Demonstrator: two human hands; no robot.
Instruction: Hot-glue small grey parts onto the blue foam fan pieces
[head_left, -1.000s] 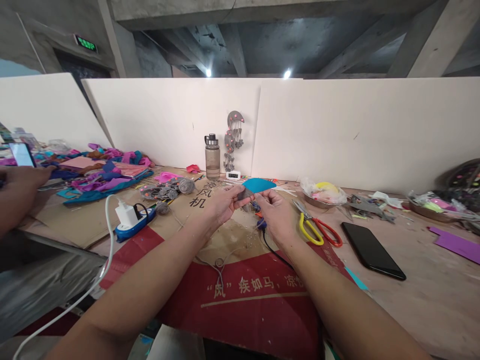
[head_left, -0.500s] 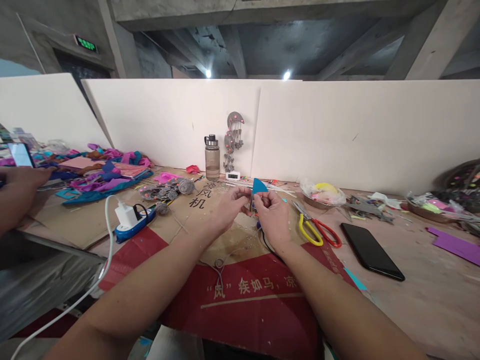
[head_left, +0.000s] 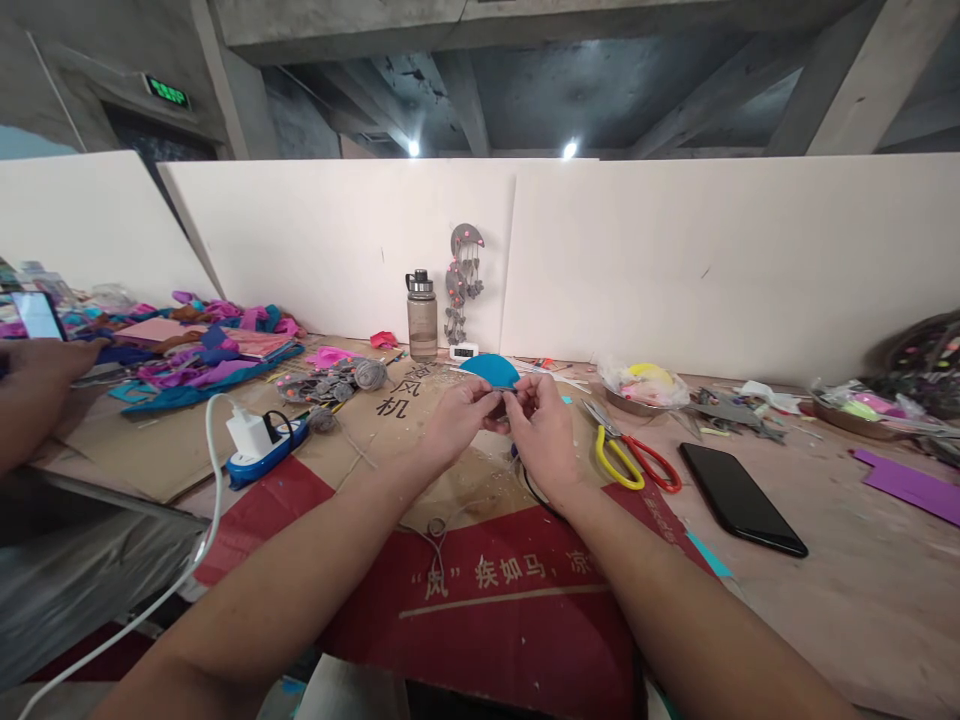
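Between both hands, above the cardboard sheet (head_left: pixel 450 480), is a blue felt piece (head_left: pixel 491 371) with a rounded upper edge. My left hand (head_left: pixel 466 412) pinches its lower edge from the left, thumb and fingers closed. My right hand (head_left: pixel 541 420) pinches the same edge from the right, and the two thumbs nearly meet. Something greyish shows under the fingertips, too small to make out. Scissors (head_left: pixel 626 450) with one yellow and one red handle lie just right of my right hand. Loose grey yarn (head_left: pixel 436 530) rests on the cardboard below my hands.
A water bottle (head_left: pixel 422 318), a small digital clock (head_left: pixel 463 352) and a grey hanging ornament (head_left: pixel 466 262) stand at the back. Left are a power strip (head_left: pixel 266 455), felt scraps (head_left: pixel 214 350) and another person's hand (head_left: pixel 52 365). A black phone (head_left: pixel 742 498) lies right.
The blue felt has turned from a narrow, pointed shape to a wide half-round facing me. Both hands stay close together, now gripping along its lower edge.
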